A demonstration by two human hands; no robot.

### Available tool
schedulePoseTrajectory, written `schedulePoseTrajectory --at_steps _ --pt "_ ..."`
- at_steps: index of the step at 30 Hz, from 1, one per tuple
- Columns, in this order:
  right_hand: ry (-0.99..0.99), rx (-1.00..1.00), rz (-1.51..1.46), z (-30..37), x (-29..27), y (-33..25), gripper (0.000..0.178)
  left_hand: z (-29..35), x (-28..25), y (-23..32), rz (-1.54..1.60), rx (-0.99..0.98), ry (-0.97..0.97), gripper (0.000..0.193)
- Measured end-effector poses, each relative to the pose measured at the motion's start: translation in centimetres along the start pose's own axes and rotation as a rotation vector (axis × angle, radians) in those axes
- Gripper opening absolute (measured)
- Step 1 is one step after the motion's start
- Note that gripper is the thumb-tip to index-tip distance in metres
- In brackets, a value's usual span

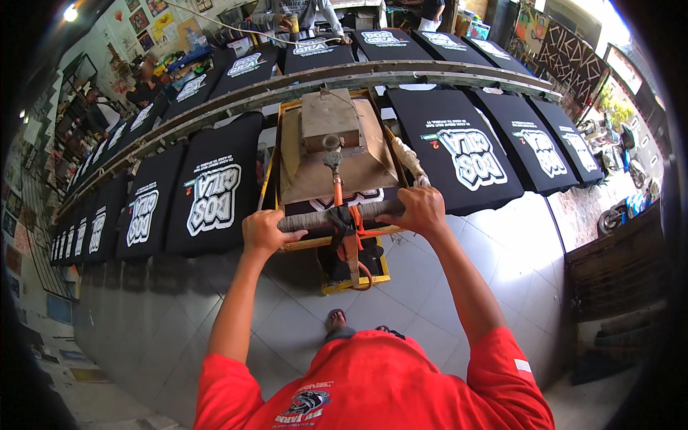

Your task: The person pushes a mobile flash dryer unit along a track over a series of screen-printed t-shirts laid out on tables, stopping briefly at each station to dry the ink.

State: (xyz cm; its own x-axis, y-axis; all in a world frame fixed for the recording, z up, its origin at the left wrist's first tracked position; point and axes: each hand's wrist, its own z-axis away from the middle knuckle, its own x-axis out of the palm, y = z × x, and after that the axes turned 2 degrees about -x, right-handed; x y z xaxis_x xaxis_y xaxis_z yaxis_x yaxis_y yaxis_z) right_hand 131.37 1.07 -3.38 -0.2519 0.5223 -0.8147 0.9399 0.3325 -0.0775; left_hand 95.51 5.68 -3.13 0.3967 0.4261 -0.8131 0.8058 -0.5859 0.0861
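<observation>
Both my hands are closed round a grey, cord-wrapped handlebar [326, 218]. My left hand [264, 233] grips its left end, with the thumb lying along the bar. My right hand [421, 209] holds the right end. Beyond the bar sits a metal heater hood [333, 168] with sloping sides and a box-shaped top, set in a yellow frame [271, 168]. An orange hose and strap [351, 247] hang at the middle of the bar. A black T-shirt with a white print [351, 198] shows partly below the hood; most of it is hidden.
Printed black T-shirts [215, 188] lie in a long row to both sides, with another row behind the metal rails [236, 100]. A person [304, 18] stands beyond the far row, holding a cup. Grey floor tiles [423, 287] and a motorcycle [623, 211] show too.
</observation>
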Motion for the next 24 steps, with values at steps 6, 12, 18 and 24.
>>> schedulePoseTrajectory --at_steps 6,12,18,24 --pt "-0.005 -0.005 -0.012 0.01 -0.27 -0.01 0.064 -0.15 -0.11 0.12 -0.006 -0.006 -0.006 0.068" --pt "-0.042 0.011 0.002 0.01 -0.35 -0.11 0.065 -0.06 -0.27 0.23 -0.005 -0.036 -0.034 0.066" --pt "-0.034 0.007 -0.002 0.01 -0.23 -0.14 0.065 0.08 -0.20 0.22 -0.007 -0.047 -0.027 0.066" --pt "-0.061 0.007 0.009 0.03 -0.26 -0.04 0.064 0.15 0.20 0.04 0.011 -0.054 -0.015 0.066"
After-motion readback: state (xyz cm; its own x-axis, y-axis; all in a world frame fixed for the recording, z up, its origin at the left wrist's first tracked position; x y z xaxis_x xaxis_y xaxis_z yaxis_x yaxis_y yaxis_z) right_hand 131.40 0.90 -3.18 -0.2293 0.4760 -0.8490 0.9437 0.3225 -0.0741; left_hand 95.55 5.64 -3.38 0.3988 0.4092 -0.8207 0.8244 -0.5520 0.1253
